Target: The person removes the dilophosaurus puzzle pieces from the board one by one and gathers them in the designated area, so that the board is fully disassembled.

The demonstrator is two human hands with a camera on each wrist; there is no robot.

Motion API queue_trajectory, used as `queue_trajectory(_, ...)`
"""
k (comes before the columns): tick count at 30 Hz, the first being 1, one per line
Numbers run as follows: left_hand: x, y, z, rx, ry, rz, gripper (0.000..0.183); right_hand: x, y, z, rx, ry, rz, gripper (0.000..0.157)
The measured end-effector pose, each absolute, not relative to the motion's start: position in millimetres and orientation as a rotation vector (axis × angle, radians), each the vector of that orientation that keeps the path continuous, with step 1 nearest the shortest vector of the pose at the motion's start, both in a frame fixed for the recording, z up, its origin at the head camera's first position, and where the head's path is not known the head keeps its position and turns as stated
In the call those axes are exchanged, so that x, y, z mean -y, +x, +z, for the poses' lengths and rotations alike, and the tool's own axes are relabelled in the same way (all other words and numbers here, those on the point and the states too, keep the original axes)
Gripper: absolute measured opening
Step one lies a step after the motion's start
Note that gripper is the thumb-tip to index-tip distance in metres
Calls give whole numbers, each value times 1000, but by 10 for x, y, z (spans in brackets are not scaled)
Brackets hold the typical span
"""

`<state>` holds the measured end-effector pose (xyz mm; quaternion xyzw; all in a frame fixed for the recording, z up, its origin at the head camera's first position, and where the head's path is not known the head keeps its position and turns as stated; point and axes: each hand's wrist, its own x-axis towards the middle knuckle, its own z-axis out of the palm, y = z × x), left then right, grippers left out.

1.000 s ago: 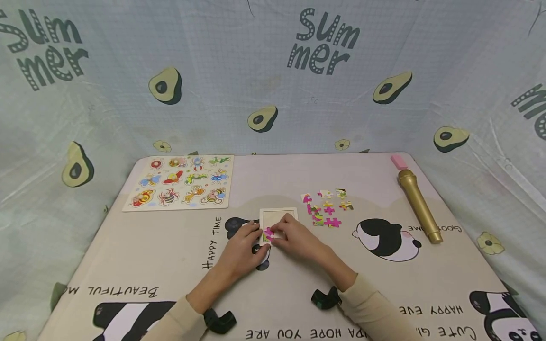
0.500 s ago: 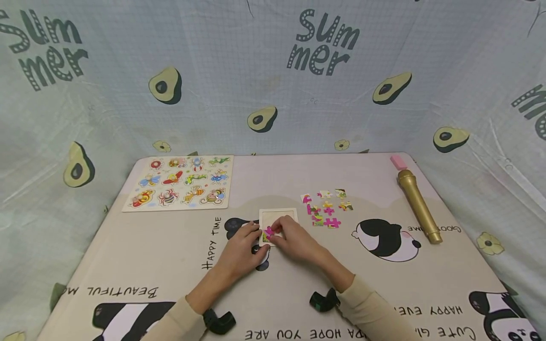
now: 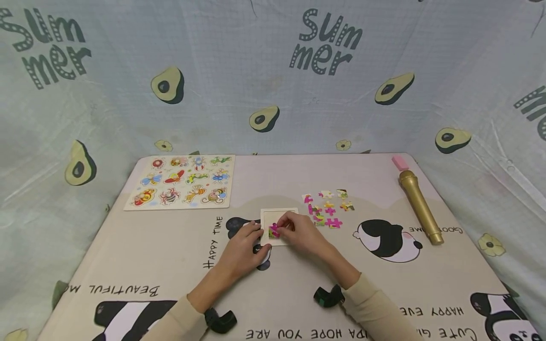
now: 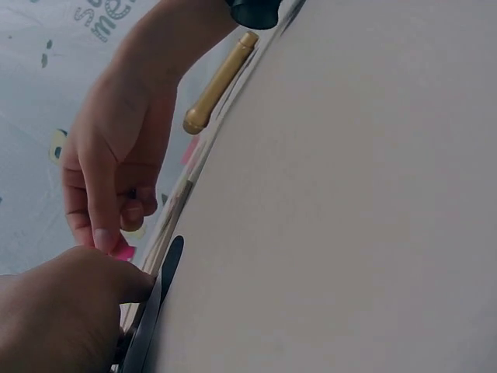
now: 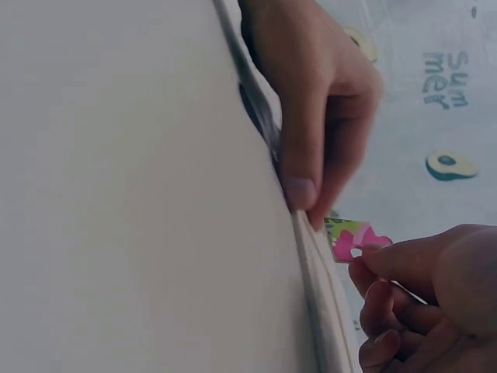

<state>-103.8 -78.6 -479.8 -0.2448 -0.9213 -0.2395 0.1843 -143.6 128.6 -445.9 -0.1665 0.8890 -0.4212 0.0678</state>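
In the head view a small square wooden puzzle tray [image 3: 279, 211] lies mid-table. My left hand [image 3: 240, 251] holds its near left corner, fingers along the left side and thumb at the near edge. Over the tray, my right hand [image 3: 304, 234] pinches a pink and green jigsaw piece [image 3: 273, 231] between thumb and fingertips. The right wrist view shows this jigsaw piece [image 5: 345, 238] tilted up, its green corner toward the left hand [image 5: 311, 116]. Several loose pink, yellow and green jigsaw pieces [image 3: 334, 222] lie to the right of the tray.
A larger board with insect pictures [image 3: 183, 182] lies at the back left. On the right are a gold cylindrical stick [image 3: 420, 206] and a pink block [image 3: 400, 163]. A patterned cloth [image 3: 213, 94] hangs behind the table.
My right hand has drawn the jigsaw piece slightly right, away from the tray's left side, and now shows more of it. The left hand stays at the tray's corner.
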Motion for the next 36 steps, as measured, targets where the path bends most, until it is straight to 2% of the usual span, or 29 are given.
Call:
queue_trajectory(18,775,-1021,-4770,2625,-698,-664,43,-2132,-1710,-4074,-2766,-297,-1324,17)
queue_trajectory(36,779,-1023,-4770,2619,-696,-670,43,-2870,-1823,-4071,-2763,-202,-1085,22)
